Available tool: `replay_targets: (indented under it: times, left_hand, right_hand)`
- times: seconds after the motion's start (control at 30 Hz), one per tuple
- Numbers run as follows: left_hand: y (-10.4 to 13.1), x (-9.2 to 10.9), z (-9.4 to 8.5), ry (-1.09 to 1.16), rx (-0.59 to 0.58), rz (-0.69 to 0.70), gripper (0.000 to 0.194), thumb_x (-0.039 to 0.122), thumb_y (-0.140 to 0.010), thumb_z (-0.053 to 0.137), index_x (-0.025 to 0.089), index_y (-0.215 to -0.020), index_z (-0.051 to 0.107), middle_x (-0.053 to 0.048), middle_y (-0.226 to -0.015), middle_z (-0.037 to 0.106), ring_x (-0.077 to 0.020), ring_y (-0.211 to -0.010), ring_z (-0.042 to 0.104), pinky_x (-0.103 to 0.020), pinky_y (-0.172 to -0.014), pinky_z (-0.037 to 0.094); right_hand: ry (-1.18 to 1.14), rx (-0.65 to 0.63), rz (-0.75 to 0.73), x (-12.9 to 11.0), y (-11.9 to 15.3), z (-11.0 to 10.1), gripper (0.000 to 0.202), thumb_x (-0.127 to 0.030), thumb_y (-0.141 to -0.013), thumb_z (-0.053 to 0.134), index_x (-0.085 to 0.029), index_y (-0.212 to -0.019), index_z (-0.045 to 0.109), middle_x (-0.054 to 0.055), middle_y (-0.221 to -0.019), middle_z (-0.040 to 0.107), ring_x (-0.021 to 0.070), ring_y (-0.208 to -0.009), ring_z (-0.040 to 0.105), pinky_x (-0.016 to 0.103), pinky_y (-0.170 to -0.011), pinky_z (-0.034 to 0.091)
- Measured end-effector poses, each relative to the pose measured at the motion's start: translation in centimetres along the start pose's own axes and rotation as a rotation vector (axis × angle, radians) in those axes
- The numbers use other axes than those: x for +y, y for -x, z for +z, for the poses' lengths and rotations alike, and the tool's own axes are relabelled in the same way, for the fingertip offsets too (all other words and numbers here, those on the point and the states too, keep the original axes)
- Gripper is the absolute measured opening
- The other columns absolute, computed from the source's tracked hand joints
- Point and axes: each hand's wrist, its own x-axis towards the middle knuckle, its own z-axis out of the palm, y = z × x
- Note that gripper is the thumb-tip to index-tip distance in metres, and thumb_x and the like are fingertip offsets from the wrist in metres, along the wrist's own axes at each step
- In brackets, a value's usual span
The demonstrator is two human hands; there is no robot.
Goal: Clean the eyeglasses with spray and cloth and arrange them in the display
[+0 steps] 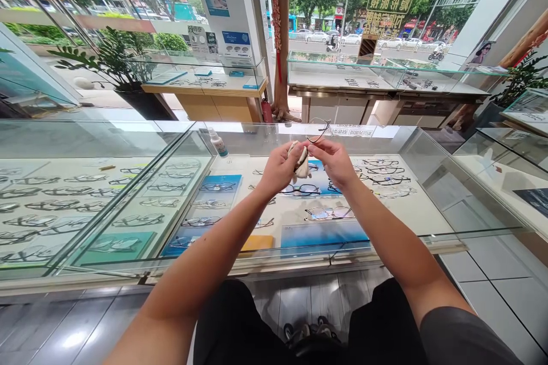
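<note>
Above the glass showcase (pixel 398 246), I have the left hand (pixel 280 170) clamped on a pale cloth (pixel 302 168) and the right hand (pixel 336 164) pinching eyeglasses (pixel 319 131) toward the far edge. Gold Chinese lettering (pixel 389 3) marks the window, partly legible; a gap separates the spray bottle (pixel 218 144) from the left hand.

Above the glass-topped surface (pixel 252 132), the left hand (pixel 279 170) grips a pale cloth (pixel 302 169) — just beside it, the right hand (pixel 337 164) pinches dark-rimmed glasses (pixel 319 140). Eyeglass frames (pixel 305 189) lie in rows under the glass; a spray bottle (pixel 218 144) stands left of both hands.
</note>
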Motion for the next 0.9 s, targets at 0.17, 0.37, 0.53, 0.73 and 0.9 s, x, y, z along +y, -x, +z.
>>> replay_targets:
  times: [0.17, 0.37, 0.53, 0.73, 0.9]
  left_hand:
    - [-0.6, -0.6, -0.3, 0.15, -0.023, -0.095, 0.061, 0.078, -0.091, 0.074, 0.018, -0.085, 0.07, -0.002, -0.072, 0.07, -0.0133, -0.062, 0.063, -0.026, -0.057, 0.053]
    - [-1.3, -0.2, -0.6, 0.318, 0.033, -0.083, 0.059, 0.075, -0.087, 0.081, 0.018, -0.096, 0.074, -0.005, -0.088, 0.077, -0.0178, -0.083, 0.071, -0.03, -0.077, 0.057]
    - [-0.6, -0.7, 0.4, 0.213, -0.009, -0.034, 0.059, 0.077, -0.094, 0.071, 0.019, -0.101, 0.075, -0.004, -0.089, 0.074, -0.0187, -0.086, 0.067, -0.032, -0.081, 0.055]
    - [0.5, -1.8, 2.5, 0.069, -0.03, 0.013, 0.062, 0.082, -0.098, 0.06, 0.02, -0.095, 0.067, -0.002, -0.09, 0.068, -0.0182, -0.089, 0.06, -0.032, -0.087, 0.052]
    - [1.1, -1.1, 3.0, -0.078, -0.062, 0.022, 0.067, 0.085, -0.1, 0.051, 0.02, -0.085, 0.06, -0.001, -0.081, 0.058, -0.0173, -0.078, 0.049, -0.032, -0.076, 0.044]
  right_hand:
    - [-0.07, 0.083, 0.007, -0.2, -0.4, -0.6, 0.037, -0.061, -0.072, 0.097, -0.029, -0.089, 0.086, 0.004, -0.106, 0.081, 0.0232, -0.107, 0.072, 0.044, -0.104, 0.059]
    - [-0.09, 0.177, -0.075, -1.3, -1.0, -2.0, 0.036, -0.061, -0.073, 0.096, -0.032, -0.09, 0.083, 0.002, -0.109, 0.082, 0.0246, -0.116, 0.072, 0.045, -0.109, 0.055]
    - [0.232, 0.236, -0.275, -1.2, -0.1, -1.0, 0.027, -0.054, -0.087, 0.089, -0.029, -0.087, 0.079, 0.003, -0.096, 0.076, 0.0237, -0.097, 0.068, 0.045, -0.101, 0.055]
    - [0.667, 0.402, -0.546, 0.4, 1.0, 0.9, 0.023, -0.041, -0.104, 0.072, -0.027, -0.084, 0.071, 0.005, -0.09, 0.07, 0.0259, -0.093, 0.063, 0.047, -0.097, 0.051]
    - [0.83, 0.479, -0.718, 0.9, 0.8, 0.6, 0.022, -0.032, -0.107, 0.068, -0.025, -0.086, 0.066, 0.003, -0.085, 0.068, 0.0233, -0.088, 0.064, 0.041, -0.087, 0.05]
